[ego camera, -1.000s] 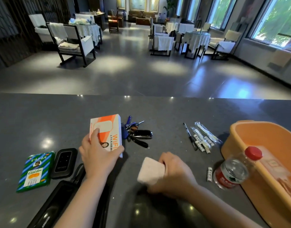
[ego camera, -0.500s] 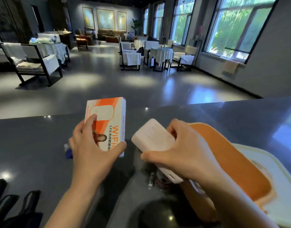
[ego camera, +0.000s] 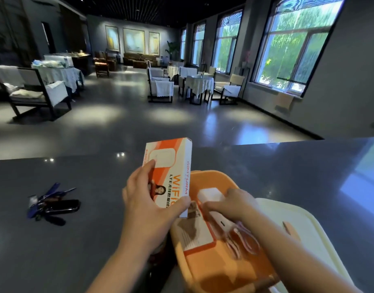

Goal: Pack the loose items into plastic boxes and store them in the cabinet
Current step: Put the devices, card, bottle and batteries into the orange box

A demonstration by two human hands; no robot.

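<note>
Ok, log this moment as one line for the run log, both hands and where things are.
left hand: holds WiFi box above counter | right hand: sets white device into orange box | keys: on counter

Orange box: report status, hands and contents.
Left hand grips WiFi carton above the rim. Right hand sets white device inside orange box. Keys still loose on counter.

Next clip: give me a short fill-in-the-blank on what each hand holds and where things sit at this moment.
1. The left hand holds up an orange and white box printed with the word ____.
2. The right hand lowers a white device into the ____ plastic box.
3. The bunch of keys lies on the counter to the ____ of both hands.

Missing words: WiFi; orange; left
</note>
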